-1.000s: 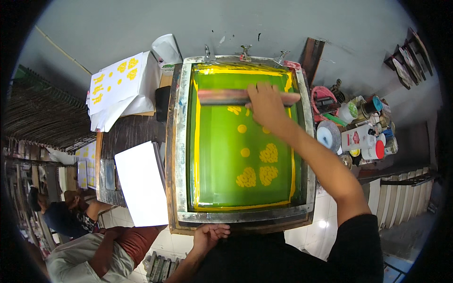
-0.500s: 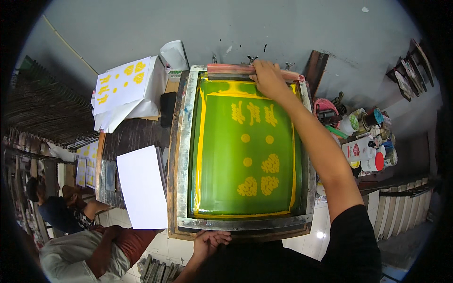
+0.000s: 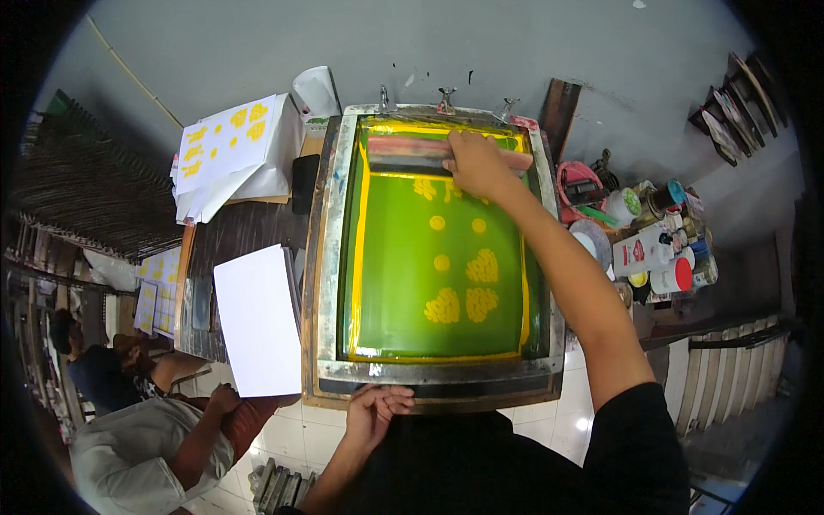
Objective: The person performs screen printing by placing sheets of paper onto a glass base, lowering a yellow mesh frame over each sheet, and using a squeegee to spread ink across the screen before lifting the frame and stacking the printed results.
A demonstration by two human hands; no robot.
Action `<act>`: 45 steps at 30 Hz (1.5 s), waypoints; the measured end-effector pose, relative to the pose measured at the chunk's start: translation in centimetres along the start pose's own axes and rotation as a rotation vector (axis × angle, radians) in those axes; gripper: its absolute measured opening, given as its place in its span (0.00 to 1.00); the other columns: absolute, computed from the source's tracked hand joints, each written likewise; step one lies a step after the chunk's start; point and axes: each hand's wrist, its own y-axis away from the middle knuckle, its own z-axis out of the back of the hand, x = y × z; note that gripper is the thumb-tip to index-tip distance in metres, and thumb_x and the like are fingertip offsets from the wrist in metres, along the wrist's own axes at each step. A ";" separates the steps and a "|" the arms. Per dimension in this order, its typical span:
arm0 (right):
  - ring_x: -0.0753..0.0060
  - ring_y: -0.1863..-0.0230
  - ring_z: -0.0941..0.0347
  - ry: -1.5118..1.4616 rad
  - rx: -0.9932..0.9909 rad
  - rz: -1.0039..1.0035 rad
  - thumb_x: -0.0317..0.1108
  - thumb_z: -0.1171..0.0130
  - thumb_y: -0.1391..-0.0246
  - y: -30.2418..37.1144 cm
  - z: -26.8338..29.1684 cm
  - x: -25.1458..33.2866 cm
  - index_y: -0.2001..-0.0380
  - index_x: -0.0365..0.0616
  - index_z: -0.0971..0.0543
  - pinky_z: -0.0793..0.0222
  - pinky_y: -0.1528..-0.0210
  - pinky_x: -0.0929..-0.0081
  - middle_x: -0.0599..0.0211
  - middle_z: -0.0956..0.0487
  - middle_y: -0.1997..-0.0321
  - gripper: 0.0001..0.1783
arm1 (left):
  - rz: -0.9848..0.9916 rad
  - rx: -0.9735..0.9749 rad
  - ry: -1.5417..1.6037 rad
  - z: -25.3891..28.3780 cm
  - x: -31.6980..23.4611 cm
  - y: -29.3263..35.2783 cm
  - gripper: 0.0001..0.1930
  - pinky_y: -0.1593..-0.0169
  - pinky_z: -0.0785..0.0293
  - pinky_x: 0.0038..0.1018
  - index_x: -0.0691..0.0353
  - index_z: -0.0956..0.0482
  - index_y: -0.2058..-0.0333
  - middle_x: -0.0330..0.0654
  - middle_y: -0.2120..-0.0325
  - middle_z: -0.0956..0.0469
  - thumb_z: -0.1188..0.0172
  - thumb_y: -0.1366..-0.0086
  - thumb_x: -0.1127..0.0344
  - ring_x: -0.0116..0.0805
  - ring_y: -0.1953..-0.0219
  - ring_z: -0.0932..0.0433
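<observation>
A silkscreen frame (image 3: pixel 548 283) with a green mesh (image 3: pixel 395 275) lies in front of me. Yellow motifs show on the mesh, and yellow ink lines its margins. My right hand (image 3: pixel 481 165) is closed around a pinkish squeegee (image 3: pixel 403 153), which lies crosswise on the far part of the mesh and covers part of the far row of motifs. Below the screen is a wooden base board (image 3: pixel 481 405). My left hand (image 3: pixel 378 412) is at the board's near edge with its fingers curled together; what they grip, if anything, is hidden.
To the left, a stack of blank white paper (image 3: pixel 259 322) and a yellow-printed sheet (image 3: pixel 225 142) lie on a dark table (image 3: pixel 249 232), near a black phone (image 3: pixel 305 184). Ink tubs and bottles (image 3: pixel 661 257) crowd the right. A person in a grey shirt (image 3: pixel 129 455) sits at lower left.
My right hand has drawn the squeegee from the far end of the screen toward me, onto the far motifs. My left hand stays at the near edge. The whole view has shifted slightly.
</observation>
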 end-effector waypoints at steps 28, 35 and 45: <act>0.45 0.51 0.23 -0.026 -0.728 0.069 0.34 0.40 0.41 15.6 25.7 12.2 0.55 0.34 0.23 0.32 0.47 0.52 0.45 0.19 0.55 0.15 | -0.610 -0.067 -1.288 -9.9 -11.7 -9.4 0.38 0.30 0.38 0.46 0.71 0.36 0.31 0.62 0.37 0.28 0.46 0.26 0.44 0.53 0.33 0.30; 0.37 0.49 0.22 -0.112 -0.632 -0.011 0.36 0.41 0.39 8.5 33.2 9.7 0.57 0.29 0.22 0.29 0.43 0.53 0.34 0.19 0.53 0.17 | -0.524 -0.547 -2.069 -2.4 -11.7 -9.1 0.60 0.26 0.77 0.63 0.61 0.58 0.23 0.63 0.23 0.64 0.40 0.39 0.27 0.60 0.21 0.69; 0.39 0.51 0.21 -0.037 -0.637 0.061 0.38 0.33 0.45 2.3 36.0 6.6 0.57 0.27 0.20 0.28 0.47 0.54 0.35 0.18 0.56 0.22 | -0.471 -0.674 -1.971 -4.9 -11.1 -10.0 0.72 0.27 0.52 0.60 0.64 0.59 0.24 0.64 0.24 0.61 0.30 0.53 0.24 0.65 0.25 0.51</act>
